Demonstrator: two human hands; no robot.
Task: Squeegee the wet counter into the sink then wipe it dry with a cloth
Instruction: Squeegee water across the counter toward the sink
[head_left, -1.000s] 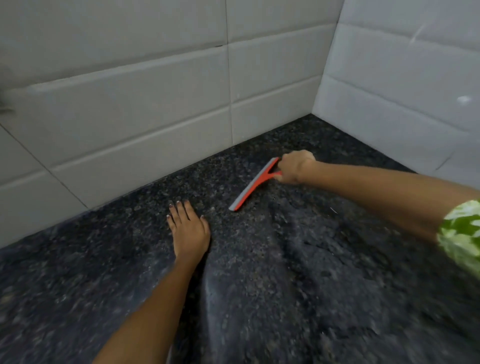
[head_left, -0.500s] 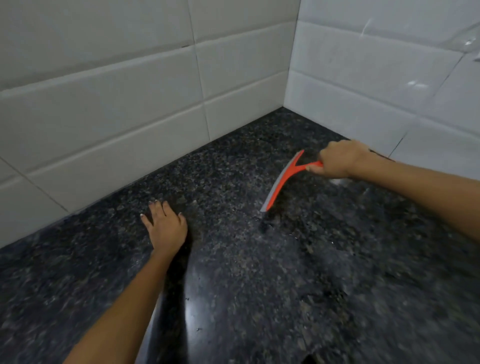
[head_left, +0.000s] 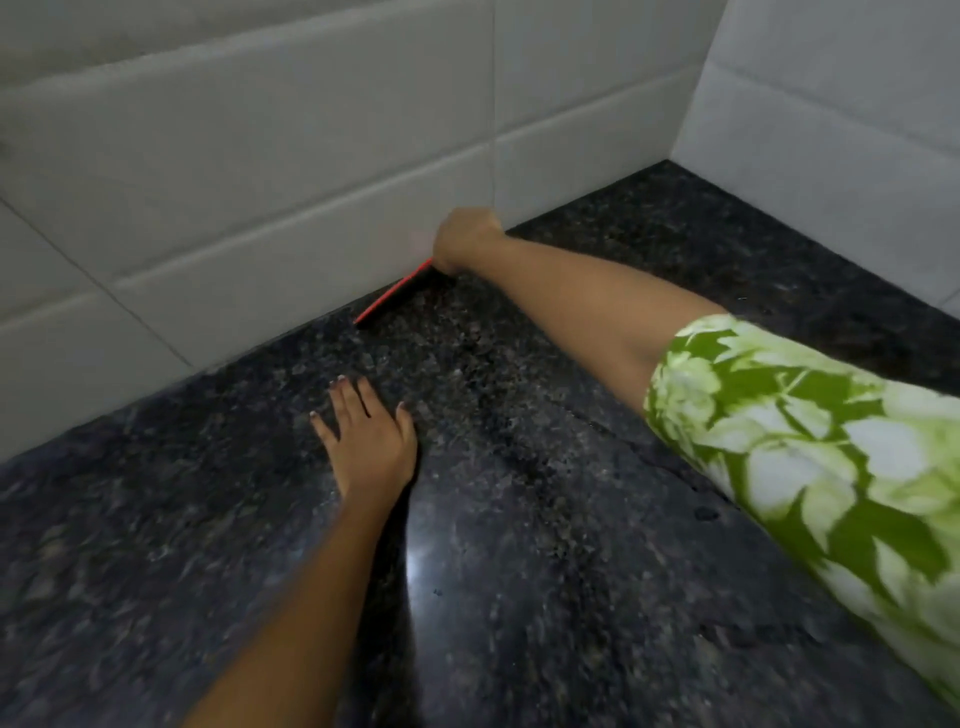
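A red squeegee (head_left: 392, 297) lies with its blade along the seam where the dark speckled granite counter (head_left: 519, 519) meets the back wall. My right hand (head_left: 465, 239) is closed on its handle, reaching far forward against the tiles. My left hand (head_left: 366, 441) rests flat on the counter with fingers spread, nearer to me and left of the squeegee. The counter looks glossy and wet, with a bright reflection near my left forearm. No sink or cloth is in view.
White tiled walls (head_left: 260, 182) rise behind the counter and on the right (head_left: 831, 130), meeting in a corner at the far right. My green-and-white patterned sleeve (head_left: 805, 457) covers the lower right of the view.
My right hand has carried the squeegee from the middle of the counter back and left to the base of the back wall. The left hand stays flat on the counter.
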